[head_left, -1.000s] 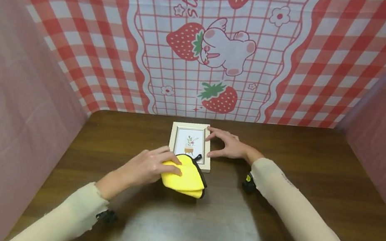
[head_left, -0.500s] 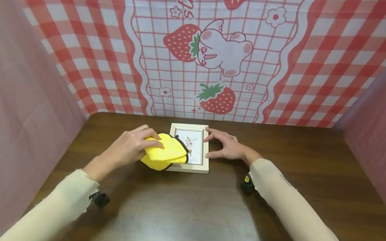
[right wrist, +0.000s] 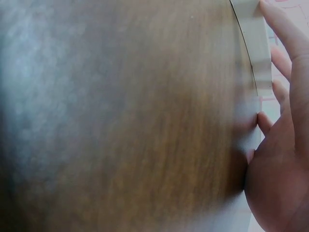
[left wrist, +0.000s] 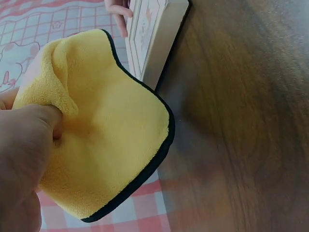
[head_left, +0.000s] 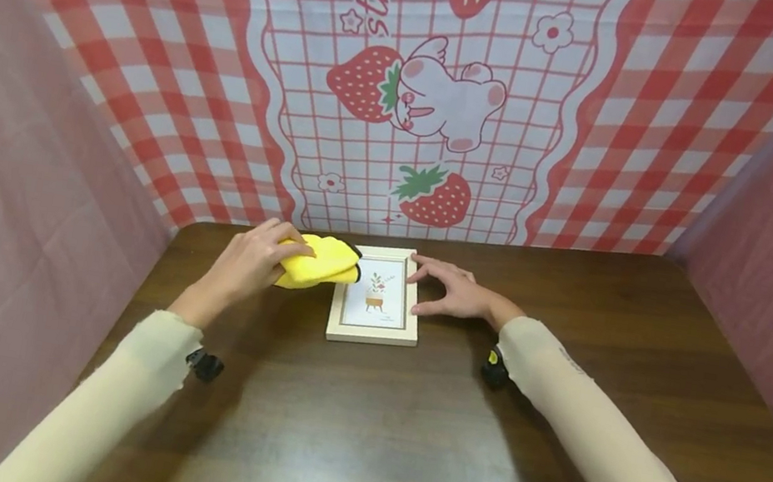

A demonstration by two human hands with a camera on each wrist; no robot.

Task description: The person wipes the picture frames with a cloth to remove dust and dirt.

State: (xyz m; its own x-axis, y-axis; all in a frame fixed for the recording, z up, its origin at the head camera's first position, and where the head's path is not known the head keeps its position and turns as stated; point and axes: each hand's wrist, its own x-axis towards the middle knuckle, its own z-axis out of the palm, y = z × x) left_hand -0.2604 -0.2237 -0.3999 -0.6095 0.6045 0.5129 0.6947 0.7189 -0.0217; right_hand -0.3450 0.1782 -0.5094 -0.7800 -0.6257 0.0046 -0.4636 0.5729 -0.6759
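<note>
A folded yellow cloth with black edging (head_left: 319,262) is pinched in my left hand (head_left: 248,265). It overlaps the upper left corner of a cream picture frame (head_left: 371,338) in the head view. The frame lies face up near the back of the table and holds a print of a potted plant. My right hand (head_left: 457,294) touches its right edge with thumb and fingertips spread apart. In the left wrist view the cloth (left wrist: 111,130) hangs from thumb and fingers, the frame (left wrist: 164,46) beyond it. Fingers line the frame's side (right wrist: 256,53) in the right wrist view.
The dark wooden table (head_left: 355,438) reaches back to a red-and-white checked strawberry curtain (head_left: 304,93). Pink fabric walls (head_left: 18,216) stand on both sides. A small black camera sits on each wrist.
My left hand has carried the cloth leftward and back, from the frame's lower edge past its lower left corner to its upper left corner. The right hand stays at the frame's right edge.
</note>
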